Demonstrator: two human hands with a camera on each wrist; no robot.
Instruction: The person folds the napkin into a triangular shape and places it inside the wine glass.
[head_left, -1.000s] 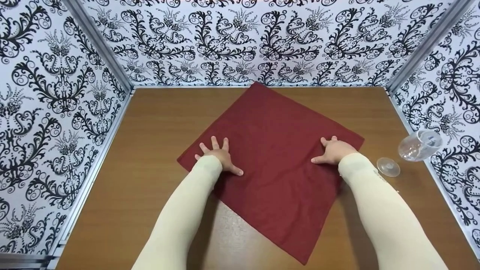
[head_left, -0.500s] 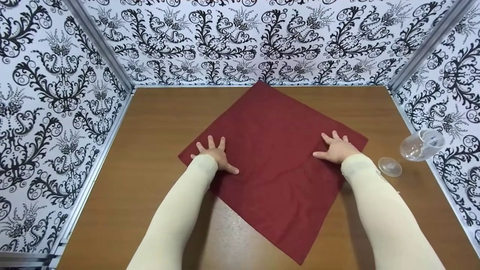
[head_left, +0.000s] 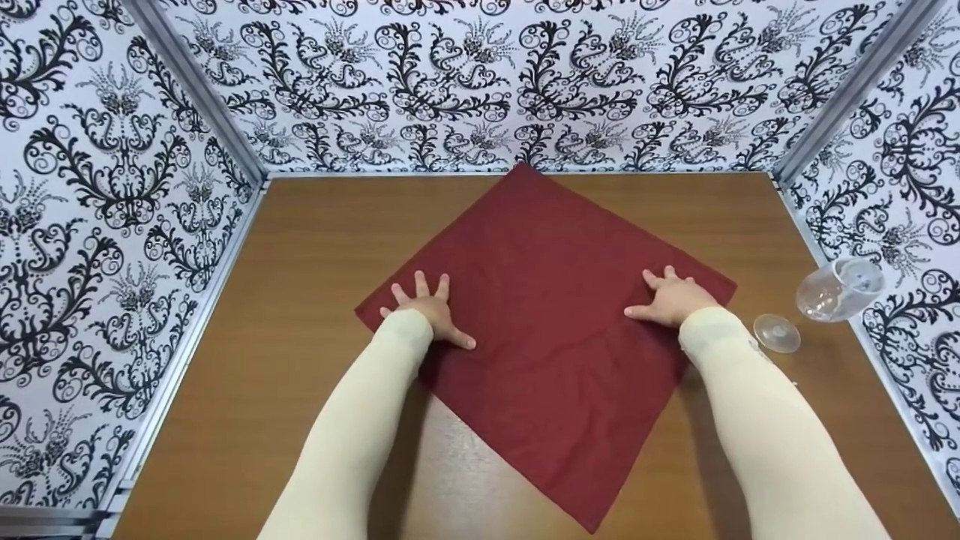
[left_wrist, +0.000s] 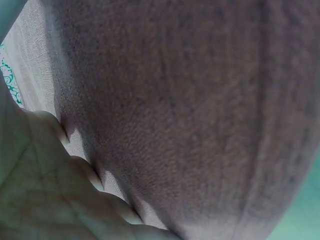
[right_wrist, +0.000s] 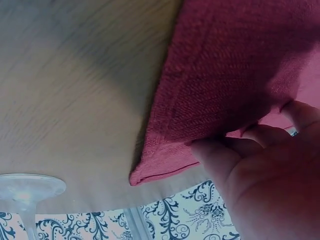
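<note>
Here, a clear stemmed glass (head_left: 829, 296) stands upright, apart from the red cloth (head_left: 551, 322) where both hands (head_left: 429, 310) (head_left: 676, 301) lie spread.

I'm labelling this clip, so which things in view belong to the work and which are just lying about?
Part of the work:
red cloth, spread on the table
left hand and right hand, both touching it

Seemingly just lying about:
stemmed glass, standing apart from the cloth

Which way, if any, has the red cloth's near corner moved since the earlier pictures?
Yes: in the head view, the near corner of the red square cloth has shifted slightly left, away from the unmoved wine glass.
</note>
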